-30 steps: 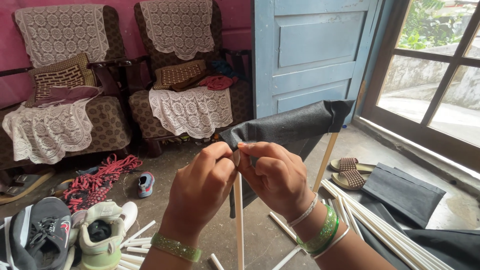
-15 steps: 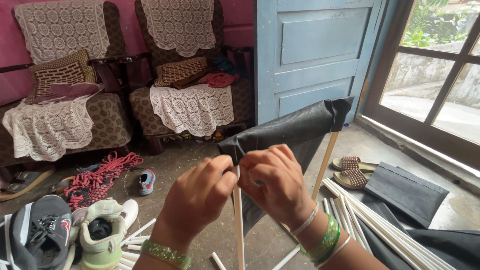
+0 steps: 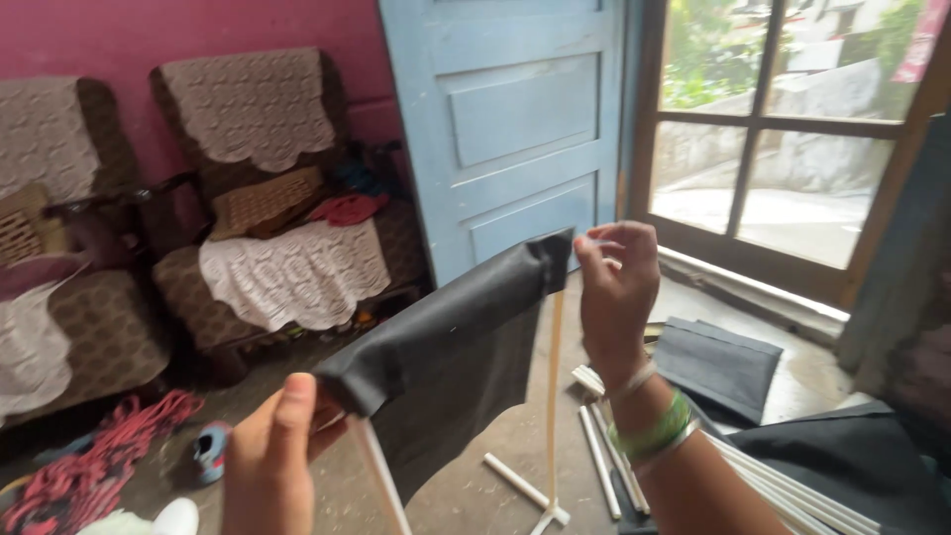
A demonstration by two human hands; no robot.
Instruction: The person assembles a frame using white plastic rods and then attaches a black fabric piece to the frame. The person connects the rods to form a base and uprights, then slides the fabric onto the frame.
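Observation:
A black fabric panel (image 3: 446,347) hangs in front of me, stretched between two thin white rods. My left hand (image 3: 272,456) grips its near lower end, where one white rod (image 3: 381,485) slants down out of the sleeve. My right hand (image 3: 616,292) is raised at the far upper corner, thumb and fingers pinched together on that end. Below that corner the other white rod (image 3: 554,396) drops straight to the floor. Green and white bangles sit on my right wrist.
Loose white rods (image 3: 604,456) and a folded dark cloth (image 3: 718,362) lie on the concrete floor to the right. A blue door (image 3: 505,119) and a glazed door (image 3: 783,149) stand behind. Lace-covered armchairs (image 3: 267,198), red rope (image 3: 79,466) and a small shoe (image 3: 210,451) are at left.
My hands were together at the near end of the panel. Now they are apart: the right has moved up to the far corner, the left stays low. The view has swung right.

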